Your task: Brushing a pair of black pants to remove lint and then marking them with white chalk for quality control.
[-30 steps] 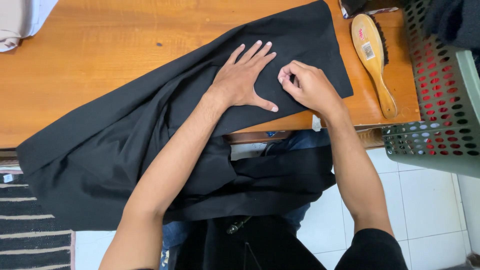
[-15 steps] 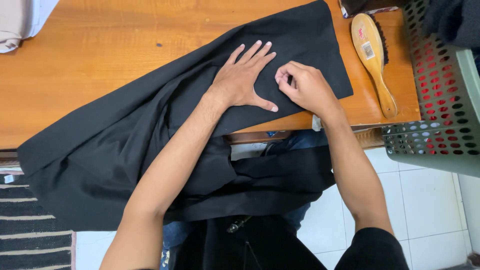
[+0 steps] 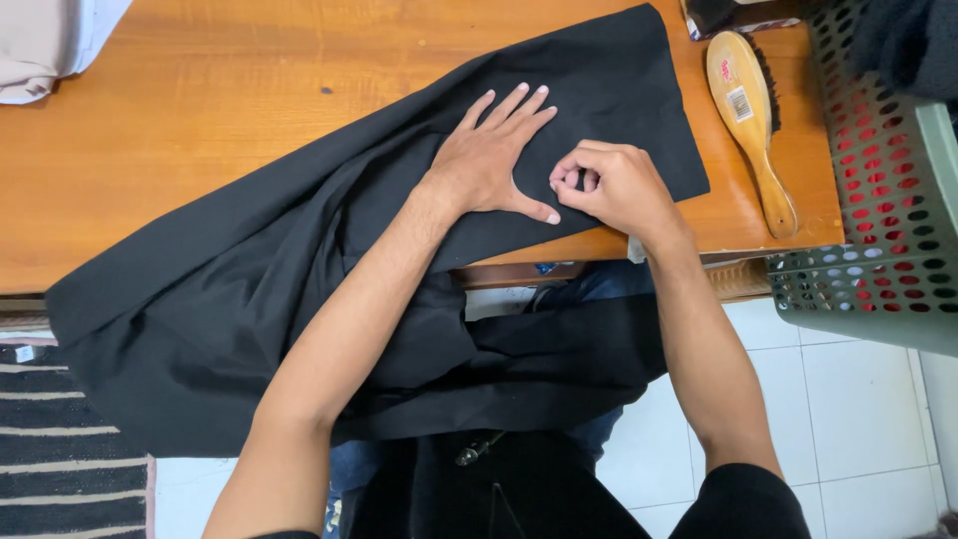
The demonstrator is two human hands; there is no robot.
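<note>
A large black cloth lies across the wooden table and hangs over its near edge onto my lap. My left hand rests flat on the cloth with its fingers spread, pressing it down. Just to its right, my right hand sits on the cloth with the fingers curled in and the fingertips pinched together. Whether it pinches a fold of the fabric or some small thing is too small to tell.
A wooden brush lies on the table to the right of the cloth. A green perforated basket with dark clothing stands at the right edge. Pale folded fabric lies at the far left corner. A striped rug and white tiles cover the floor.
My right hand has shifted slightly left, closer to my left thumb. The left hand and the cloth have stayed where they were.
</note>
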